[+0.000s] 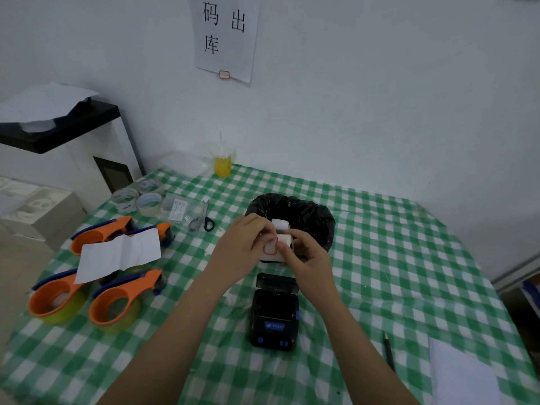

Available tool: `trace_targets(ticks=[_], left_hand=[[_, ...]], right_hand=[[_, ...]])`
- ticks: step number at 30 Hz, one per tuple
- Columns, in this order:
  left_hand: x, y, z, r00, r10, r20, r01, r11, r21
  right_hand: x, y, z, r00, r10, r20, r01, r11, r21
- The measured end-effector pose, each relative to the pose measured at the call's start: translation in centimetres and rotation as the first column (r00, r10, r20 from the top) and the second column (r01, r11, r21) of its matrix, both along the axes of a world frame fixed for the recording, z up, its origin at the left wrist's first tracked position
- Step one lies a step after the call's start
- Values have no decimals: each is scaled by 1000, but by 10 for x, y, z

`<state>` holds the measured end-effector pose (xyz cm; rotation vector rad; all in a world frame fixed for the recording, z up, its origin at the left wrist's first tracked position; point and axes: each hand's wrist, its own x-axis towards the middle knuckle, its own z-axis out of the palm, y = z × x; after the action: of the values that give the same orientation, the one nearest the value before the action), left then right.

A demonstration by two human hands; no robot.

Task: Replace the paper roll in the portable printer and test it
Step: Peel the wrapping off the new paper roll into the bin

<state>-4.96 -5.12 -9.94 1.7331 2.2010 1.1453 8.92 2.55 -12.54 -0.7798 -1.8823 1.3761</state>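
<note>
A small black portable printer (275,314) with blue buttons lies on the green checked tablecloth, its lid flipped open toward the far side. Just above and beyond it, both hands hold a white paper roll (276,244) with red-outlined labels. My left hand (242,247) pinches the roll's loose end at the top. My right hand (306,258) grips the roll from the right side. Part of the roll is hidden by my fingers.
A bin with a black bag (306,211) stands right behind the hands. Orange tape dispensers (114,302), a white sheet (119,255), tape rolls (140,194) and scissors (204,219) lie at left. A yellow drink cup (223,165) stands at the back. A pen (389,350) and paper (467,375) lie at right.
</note>
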Motion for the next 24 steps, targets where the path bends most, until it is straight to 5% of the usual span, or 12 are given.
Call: trace_targets(ticks=[12, 24], left_hand=[[7, 3, -1, 995, 92, 37, -94, 994, 49], [6, 3, 0, 992, 110, 68, -113, 992, 56]], right_hand=[[-5, -3, 9, 998, 66, -20, -68, 981, -181], [1, -1, 15, 977, 215, 20, -211, 971, -110]])
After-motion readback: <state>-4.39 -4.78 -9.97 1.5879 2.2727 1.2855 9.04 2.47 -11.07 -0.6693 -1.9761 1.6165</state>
